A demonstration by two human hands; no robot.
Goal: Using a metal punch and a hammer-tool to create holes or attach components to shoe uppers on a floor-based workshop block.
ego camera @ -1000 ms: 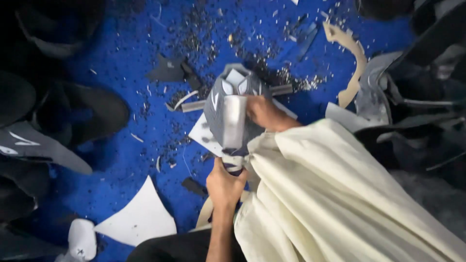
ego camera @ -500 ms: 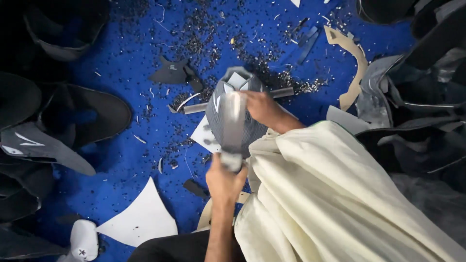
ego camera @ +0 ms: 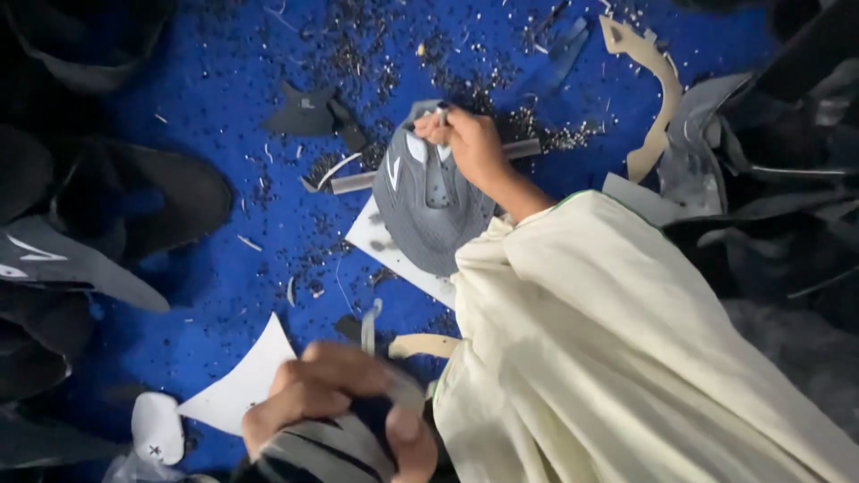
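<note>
Holding a grey shoe upper (ego camera: 429, 210) by its top edge, the right hand (ego camera: 470, 143) pinches the material between closed fingers above the blue counter (ego camera: 224, 268); the upper hangs down over a white paper pattern (ego camera: 385, 246) lying on the surface. Left hand (ego camera: 344, 407) is low in view, fingers curled tight around another grey striped piece (ego camera: 327, 452) near the person's lap, with a thin pale strip (ego camera: 369, 326) sticking up just above it. Cream sleeve (ego camera: 626, 358) covers the right arm. Counter is littered with dark trimmings (ego camera: 376, 54), a black cut piece (ego camera: 309, 112), a tan offcut (ego camera: 653, 98), and a second white pattern (ego camera: 242, 385). Dark uppers (ego camera: 107, 206) are stacked along the left edge. Looks like a handling step on cut pieces: one lifted for checking, one gripped. Any further move needs the pinch kept firm so the floppy upper doesn't fold.
</note>
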